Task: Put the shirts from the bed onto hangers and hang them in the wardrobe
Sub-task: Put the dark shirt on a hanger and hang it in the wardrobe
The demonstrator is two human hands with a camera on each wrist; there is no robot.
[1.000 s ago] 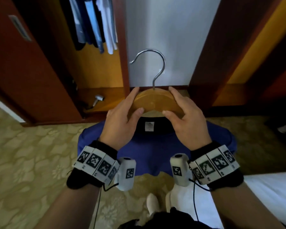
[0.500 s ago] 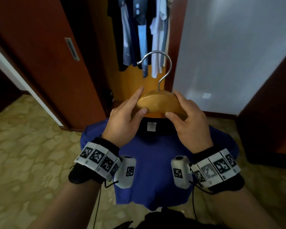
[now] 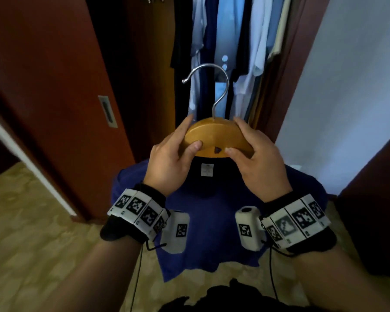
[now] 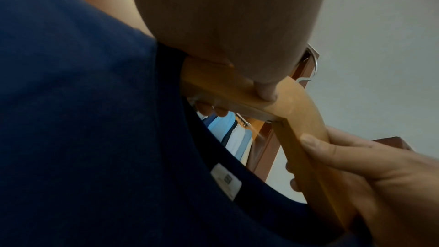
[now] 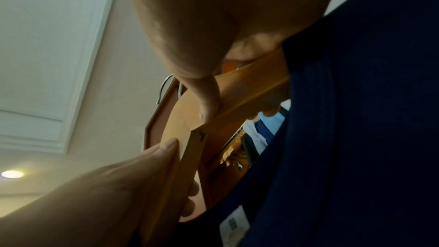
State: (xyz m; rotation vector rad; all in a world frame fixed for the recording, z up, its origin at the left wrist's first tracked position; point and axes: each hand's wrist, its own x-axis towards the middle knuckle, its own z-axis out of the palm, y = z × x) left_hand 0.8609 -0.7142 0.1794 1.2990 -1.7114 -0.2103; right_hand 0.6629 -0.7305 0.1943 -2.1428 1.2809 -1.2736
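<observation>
A blue shirt (image 3: pixel 212 221) with a dark collar and white neck label hangs on a wooden hanger (image 3: pixel 214 137) with a metal hook (image 3: pixel 221 86). My left hand (image 3: pixel 173 158) grips the hanger's left shoulder, thumb in front. My right hand (image 3: pixel 257 163) grips its right shoulder the same way. In the left wrist view my thumb presses the wooden hanger (image 4: pixel 294 104) above the blue shirt (image 4: pixel 95 138). The right wrist view shows the wooden hanger (image 5: pixel 240 89) pinched beside the blue shirt (image 5: pixel 356 138). The hanger is held in front of the open wardrobe (image 3: pixel 223 41).
Several shirts, white, light blue and dark, hang close together in the wardrobe. A reddish-brown sliding door (image 3: pixel 54 86) with a recessed handle (image 3: pixel 107 111) stands to the left. A white wall (image 3: pixel 347 97) is on the right. Patterned beige carpet (image 3: pixel 32 244) covers the floor.
I have turned and moved toward the wardrobe with the shirt on the hanger; the hanging clothes now fill the view behind the hook. Both hands keep the same hold.
</observation>
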